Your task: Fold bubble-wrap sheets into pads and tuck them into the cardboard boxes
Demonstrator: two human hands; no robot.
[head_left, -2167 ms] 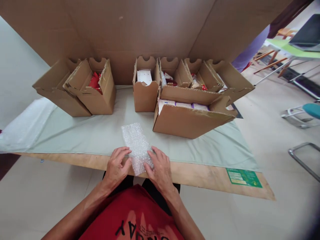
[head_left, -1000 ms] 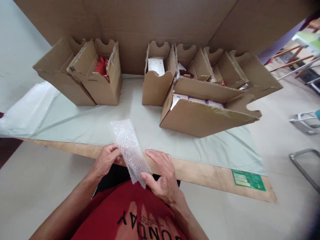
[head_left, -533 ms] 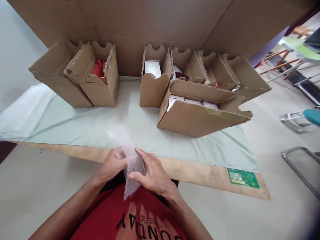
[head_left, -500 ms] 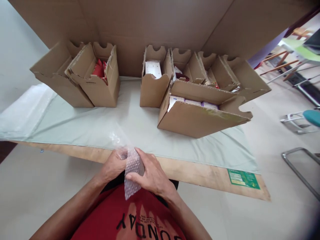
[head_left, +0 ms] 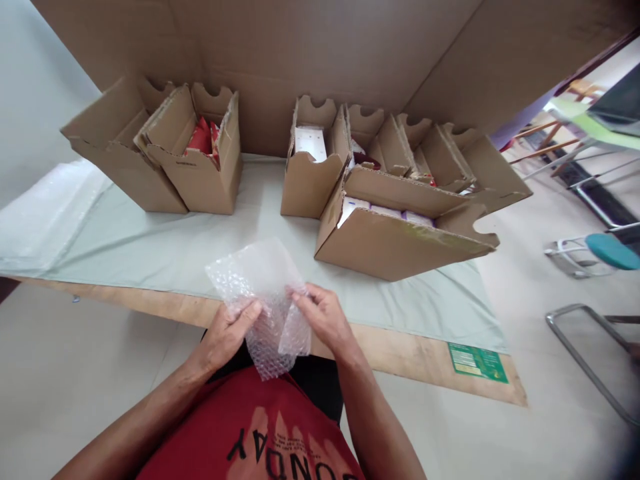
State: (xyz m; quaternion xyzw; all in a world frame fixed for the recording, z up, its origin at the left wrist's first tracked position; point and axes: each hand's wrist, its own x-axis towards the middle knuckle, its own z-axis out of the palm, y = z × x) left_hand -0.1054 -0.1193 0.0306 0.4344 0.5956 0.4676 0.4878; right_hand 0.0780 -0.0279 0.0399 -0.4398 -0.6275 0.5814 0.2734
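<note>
Between my two hands, over the near edge of the table, is a clear sheet of bubble wrap (head_left: pixel 273 327), partly spread with its right side folded over. I cannot tell whether it is a flat sheet or a bag. My left hand (head_left: pixel 225 333) pinches its left side, thumb on top. At its right side my right hand (head_left: pixel 323 317) grips the folded edge between thumb and fingers. The far part of the wrap lies over the pale green cloth (head_left: pixel 200 247), and its near end hangs down in front of my red shirt.
A stack of bubble wrap (head_left: pixel 45 213) lies at the table's left end. Two cardboard bins stand back left, one holding red packets (head_left: pixel 203 139). Several more stand back right, one with a white box (head_left: pixel 310 143). A wide bin (head_left: pixel 400 243) in front holds white-and-purple boxes.
The bubble wrap, narrow and folded between my hands before, is now spread wider. My right hand has moved right, away from the left, and turned to pinch the edge.
</note>
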